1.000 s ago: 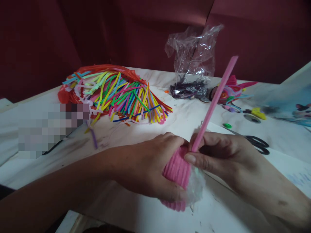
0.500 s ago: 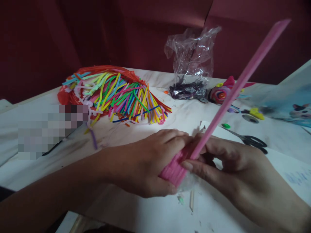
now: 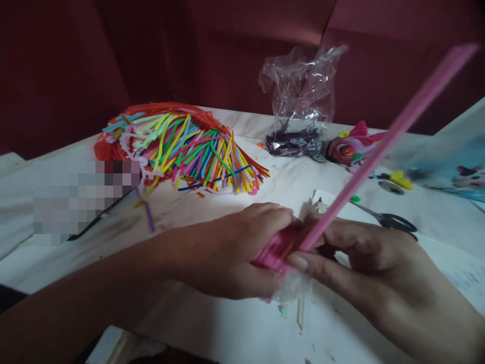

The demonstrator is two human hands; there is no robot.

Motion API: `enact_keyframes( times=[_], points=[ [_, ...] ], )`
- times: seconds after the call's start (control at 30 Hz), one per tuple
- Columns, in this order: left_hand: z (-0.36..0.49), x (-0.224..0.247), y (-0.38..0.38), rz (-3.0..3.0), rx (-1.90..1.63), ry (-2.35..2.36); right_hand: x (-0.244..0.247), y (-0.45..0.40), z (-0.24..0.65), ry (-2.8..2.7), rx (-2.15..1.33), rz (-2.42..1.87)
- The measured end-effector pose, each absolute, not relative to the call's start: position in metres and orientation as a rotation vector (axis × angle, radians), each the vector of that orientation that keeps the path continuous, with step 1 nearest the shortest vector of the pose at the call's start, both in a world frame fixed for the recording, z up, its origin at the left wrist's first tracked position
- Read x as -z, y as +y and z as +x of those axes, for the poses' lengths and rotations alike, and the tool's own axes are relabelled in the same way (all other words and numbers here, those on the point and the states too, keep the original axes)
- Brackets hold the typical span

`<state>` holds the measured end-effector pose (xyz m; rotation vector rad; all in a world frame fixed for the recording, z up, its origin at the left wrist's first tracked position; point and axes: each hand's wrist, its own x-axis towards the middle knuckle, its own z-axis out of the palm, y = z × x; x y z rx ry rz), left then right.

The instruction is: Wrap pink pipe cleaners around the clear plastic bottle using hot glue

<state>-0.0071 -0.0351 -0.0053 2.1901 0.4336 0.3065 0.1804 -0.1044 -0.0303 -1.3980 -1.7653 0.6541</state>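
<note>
My left hand (image 3: 231, 260) is closed round a pink-wrapped piece (image 3: 273, 253), whose pink rows lie side by side. Clear plastic (image 3: 293, 287) shows beneath it; the core is mostly hidden. Between thumb and fingers, my right hand (image 3: 373, 265) pinches a long pink pipe cleaner (image 3: 373, 162) right beside the wrapped rows. Its free end slants up to the right, slightly blurred. A pointed wooden stick (image 3: 300, 312) lies on the table below my hands, near a green scrap (image 3: 283, 310).
Colourful pipe cleaners (image 3: 204, 151) spill from a red bag at the back left. Behind my hands sits a clear bag with dark purple strands (image 3: 293, 141). To the right are a colourful fish-like craft (image 3: 350, 149), black-handled scissors (image 3: 397, 222) and white paper (image 3: 450, 268).
The pipe cleaner's free end has swung right and a little down. My right hand has shifted slightly right, and more clear plastic shows under the wrapped piece. My left hand still grips it.
</note>
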Motion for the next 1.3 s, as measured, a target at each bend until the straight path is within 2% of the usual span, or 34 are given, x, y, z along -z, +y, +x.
enact_keyframes(
  times=[0.17, 0.37, 0.57, 0.8, 1.07, 1.17, 1.27, 1.3],
  points=[
    [-0.009, 0.005, -0.033, 2.242, -0.267, 0.487, 0.032, -0.102, 0.184, -1.670, -0.737, -1.368],
    [-0.010, 0.003, -0.028, 2.196, -0.228, 0.476, 0.030, -0.099, 0.190, -1.652, -1.043, -1.076],
    [-0.009, 0.003, -0.022, 2.136, -0.173, 0.385, 0.035, -0.101, 0.195, -1.647, -1.015, -1.060],
    [-0.007, 0.006, -0.022, 2.145, -0.204, 0.388, 0.030, -0.100, 0.193, -1.688, -1.190, -1.056],
    [-0.004, 0.015, -0.010, 1.984, -0.242, 0.310, 0.029, -0.098, 0.207, -1.660, -1.204, -0.976],
    [-0.004, 0.019, -0.010, 1.845, -0.264, 0.327, 0.031, -0.100, 0.231, -1.864, -1.016, -1.098],
    [-0.005, 0.021, -0.010, 1.747, -0.271, 0.401, 0.039, -0.105, 0.256, -2.213, -0.421, -1.350],
    [-0.005, 0.021, -0.010, 1.732, -0.267, 0.449, 0.042, -0.107, 0.261, -2.254, -0.353, -1.430]
  ],
)
